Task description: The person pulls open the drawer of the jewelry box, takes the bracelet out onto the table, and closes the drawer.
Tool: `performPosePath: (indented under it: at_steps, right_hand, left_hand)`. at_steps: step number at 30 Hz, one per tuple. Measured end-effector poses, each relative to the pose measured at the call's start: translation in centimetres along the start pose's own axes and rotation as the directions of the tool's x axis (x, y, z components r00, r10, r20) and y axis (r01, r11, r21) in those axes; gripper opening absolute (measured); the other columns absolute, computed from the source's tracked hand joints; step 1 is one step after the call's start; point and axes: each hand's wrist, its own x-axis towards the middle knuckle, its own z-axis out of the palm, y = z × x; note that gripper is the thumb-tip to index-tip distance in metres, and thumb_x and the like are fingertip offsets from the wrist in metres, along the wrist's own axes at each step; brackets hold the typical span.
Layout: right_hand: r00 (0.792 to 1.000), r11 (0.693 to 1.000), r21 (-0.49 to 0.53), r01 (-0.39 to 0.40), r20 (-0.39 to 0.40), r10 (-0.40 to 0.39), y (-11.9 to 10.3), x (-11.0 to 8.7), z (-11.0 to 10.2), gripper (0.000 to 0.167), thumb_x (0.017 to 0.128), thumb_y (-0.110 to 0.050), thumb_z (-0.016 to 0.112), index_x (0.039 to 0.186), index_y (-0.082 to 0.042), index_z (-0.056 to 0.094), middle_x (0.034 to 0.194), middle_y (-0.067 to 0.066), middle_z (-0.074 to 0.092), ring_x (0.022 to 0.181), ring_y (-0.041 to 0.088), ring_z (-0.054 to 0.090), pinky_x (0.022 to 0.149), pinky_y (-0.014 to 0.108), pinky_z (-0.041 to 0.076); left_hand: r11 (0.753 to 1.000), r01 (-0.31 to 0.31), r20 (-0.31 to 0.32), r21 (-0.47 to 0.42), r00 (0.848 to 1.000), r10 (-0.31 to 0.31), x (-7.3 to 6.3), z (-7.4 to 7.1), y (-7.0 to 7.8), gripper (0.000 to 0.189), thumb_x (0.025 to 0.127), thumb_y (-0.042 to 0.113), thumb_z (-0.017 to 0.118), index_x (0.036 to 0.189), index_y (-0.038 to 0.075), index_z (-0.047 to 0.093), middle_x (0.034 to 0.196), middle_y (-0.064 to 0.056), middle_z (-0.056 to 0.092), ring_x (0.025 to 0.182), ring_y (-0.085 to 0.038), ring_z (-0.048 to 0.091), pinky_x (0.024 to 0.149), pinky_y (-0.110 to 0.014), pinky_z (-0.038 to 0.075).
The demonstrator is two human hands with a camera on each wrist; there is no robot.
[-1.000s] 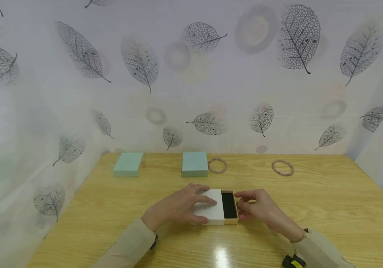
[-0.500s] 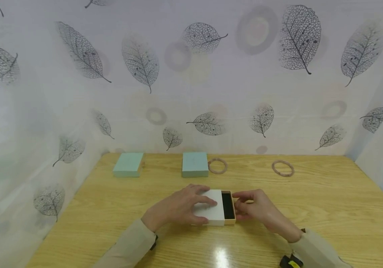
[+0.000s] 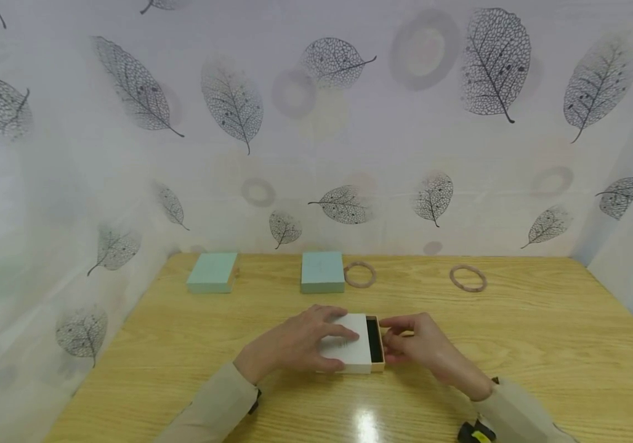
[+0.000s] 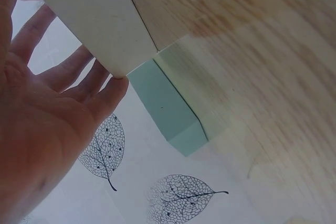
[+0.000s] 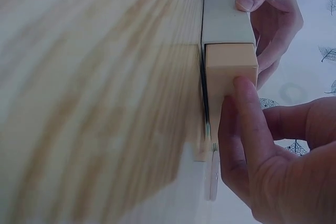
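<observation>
A white box sleeve lies on the table with its tan drawer partly out on the right. The drawer's black lining shows as a narrow strip. My left hand holds the sleeve from above, thumb at the near side and other fingers spread toward the far side. In the left wrist view, those fingertips meet the sleeve's edge. With bent fingers, my right hand presses the drawer's outer end. One fingertip touches that end in the right wrist view.
Two mint-green boxes stand at the back, one at the left and one near the middle. One pinkish bangle lies beside the middle box, and another bangle farther right. A leaf-patterned curtain borders the wooden table.
The drawer has slid left into the sleeve, so less black lining shows. My right hand has moved left with it; the left hand and sleeve stay in place.
</observation>
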Motion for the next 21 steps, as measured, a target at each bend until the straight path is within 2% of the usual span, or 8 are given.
performPosePath:
  at_steps: [21]
  right_hand:
    - [0.999,0.999,0.035,0.008,0.046,-0.01,-0.26,0.72,1.0,0.04,0.1,0.002,0.057,0.137,0.018,0.053,0.107,0.022,0.068,0.087,0.019,0.074,0.076,0.032,0.064]
  left_hand:
    - [1.0,0.0,-0.002,0.006,1.0,0.0,0.06,0.2,-0.14,0.049,0.092,0.046,0.074,0.138,0.034,0.064,0.158,-0.006,0.047,0.143,-0.029,0.047,0.113,-0.045,0.048]
